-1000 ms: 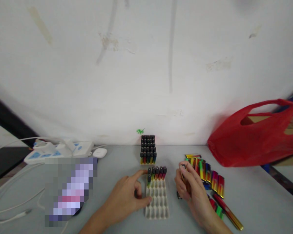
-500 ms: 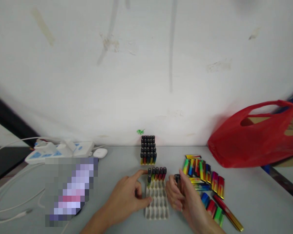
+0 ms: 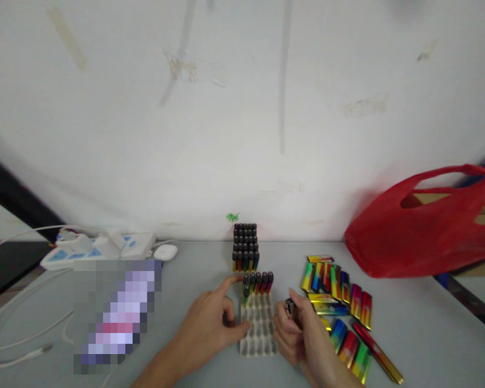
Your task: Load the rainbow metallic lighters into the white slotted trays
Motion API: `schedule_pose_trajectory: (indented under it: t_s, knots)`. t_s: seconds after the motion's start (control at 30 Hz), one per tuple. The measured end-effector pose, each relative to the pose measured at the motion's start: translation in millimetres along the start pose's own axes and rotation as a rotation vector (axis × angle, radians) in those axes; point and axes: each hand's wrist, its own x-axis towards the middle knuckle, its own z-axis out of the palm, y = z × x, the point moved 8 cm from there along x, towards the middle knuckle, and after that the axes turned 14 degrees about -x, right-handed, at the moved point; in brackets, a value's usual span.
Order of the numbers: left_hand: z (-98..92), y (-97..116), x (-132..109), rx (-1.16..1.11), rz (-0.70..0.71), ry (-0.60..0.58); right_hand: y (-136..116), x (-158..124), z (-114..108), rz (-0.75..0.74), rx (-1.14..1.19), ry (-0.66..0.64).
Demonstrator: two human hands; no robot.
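Note:
A pale moulded tray (image 3: 258, 345) lies before me, its pockets in rows. A row of black-topped lighters (image 3: 258, 279) stands upright at its far end, with one more lighter (image 3: 246, 293) in front at the left. My left hand (image 3: 210, 315) holds the tray's left side, index finger by the far corner and thumb on the near part of the edge. Just right of the tray, my right hand (image 3: 297, 328) is closed round a dark-topped lighter (image 3: 290, 307); its lower part is hidden by the fingers.
Behind the tray stands a block of upright lighters (image 3: 245, 248). Shiny multicoloured pieces (image 3: 335, 285) lie scattered at right, near a red plastic bag (image 3: 408, 237). At left are a power strip (image 3: 133, 248), white cables (image 3: 20, 350), a small white case (image 3: 165, 251) and a pixelated patch (image 3: 121, 318).
The tray sits slightly farther away and to the left. My right hand has dropped a little toward me, still closed round the lighter. My left hand keeps its place on the tray edge.

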Motion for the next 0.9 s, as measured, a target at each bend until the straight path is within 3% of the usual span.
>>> schedule_pose_trajectory:
  t_s: [0.5,0.9]
  knots:
    - [-1.1,-1,0,-0.026,0.02,-0.005,18,1,-13,0.012,-0.082,0.118]
    - [-0.7,2,-1,-0.035,0.013,-0.034,13,1,-1,0.099,-0.066,0.048]
